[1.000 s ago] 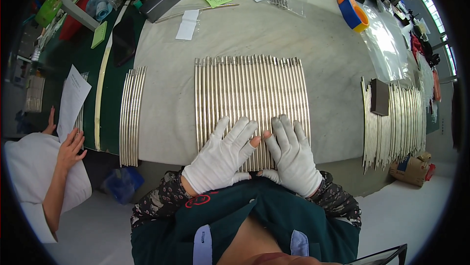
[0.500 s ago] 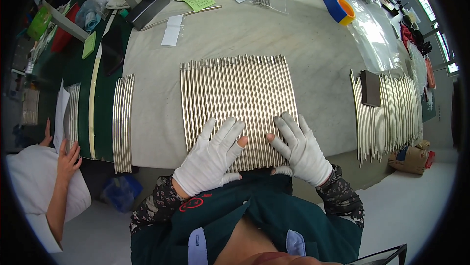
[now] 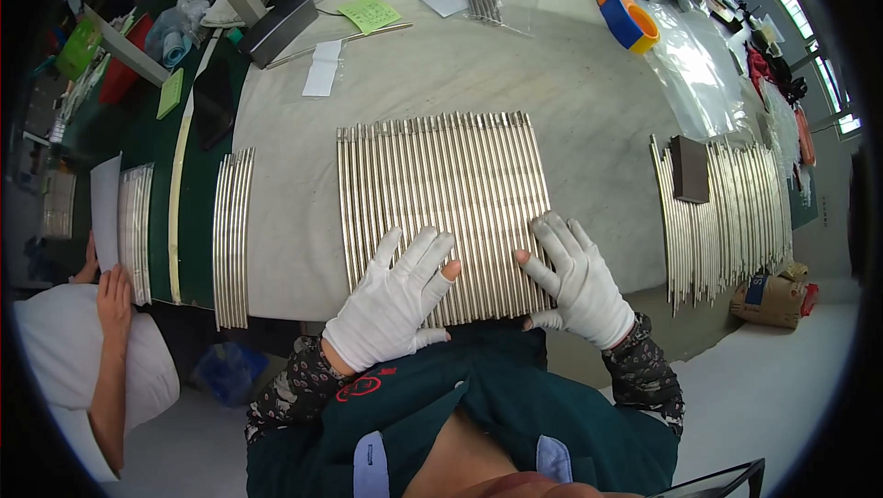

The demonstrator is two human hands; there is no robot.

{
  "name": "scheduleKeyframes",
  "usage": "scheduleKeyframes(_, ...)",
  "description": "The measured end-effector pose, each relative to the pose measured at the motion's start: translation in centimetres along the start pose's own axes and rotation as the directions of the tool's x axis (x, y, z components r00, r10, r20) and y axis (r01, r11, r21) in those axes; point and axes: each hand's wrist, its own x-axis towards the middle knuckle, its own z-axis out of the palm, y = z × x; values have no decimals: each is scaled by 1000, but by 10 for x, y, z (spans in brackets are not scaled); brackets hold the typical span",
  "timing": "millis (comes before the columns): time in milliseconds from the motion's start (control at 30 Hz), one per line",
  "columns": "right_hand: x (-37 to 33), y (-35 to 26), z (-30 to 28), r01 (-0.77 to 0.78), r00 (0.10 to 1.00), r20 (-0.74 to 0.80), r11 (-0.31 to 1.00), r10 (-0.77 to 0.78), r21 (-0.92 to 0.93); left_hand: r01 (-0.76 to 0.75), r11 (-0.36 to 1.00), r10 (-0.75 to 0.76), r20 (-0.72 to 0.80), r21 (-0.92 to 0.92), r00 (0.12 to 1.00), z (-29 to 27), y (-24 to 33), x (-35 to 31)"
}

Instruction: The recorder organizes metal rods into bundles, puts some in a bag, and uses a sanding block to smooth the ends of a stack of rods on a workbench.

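Gloved hands point(image 3: 487, 291) flat on, seemingly, metal rods point(image 3: 441, 194)

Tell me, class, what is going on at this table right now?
A person in white gloves presses the left hand and right hand, fingers spread, flat on the near end of a row of thin metal rods laid side by side on a grey cloth. More rod bundles lie to either side. Another person sits at the left edge.

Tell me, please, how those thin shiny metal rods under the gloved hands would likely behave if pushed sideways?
The thin shiny metal rods look round and smooth, so they would probably roll and spread apart. They seem stiff, lying straight. Both the left hand and right hand press flat on them.
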Motion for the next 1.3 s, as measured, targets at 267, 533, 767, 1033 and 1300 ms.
scheduleKeyframes(267,-6,1,-4,8,1000,-22,999,-7,50,-1,1000,1,30,17,1000,-2,0,0)
scheduleKeyframes(533,-25,-1,-15,-97,995,7,989,98,-110,-133,990,127,115,51,985,-40,14,35)
scheduleKeyframes(767,-39,35,-29,-364,891,-343,920,298,-145,-374,927,373,34,36,927,-7,17,112)
scheduleKeyframes(1033,-45,152,-42,-905,397,-589,409,704,-120,-418,905,421,-19,74,907,22,3,129)
scheduleKeyframes(1300,-52,198,-26,-976,209,-506,211,837,-54,-428,902,431,-54,66,901,24,1,132)
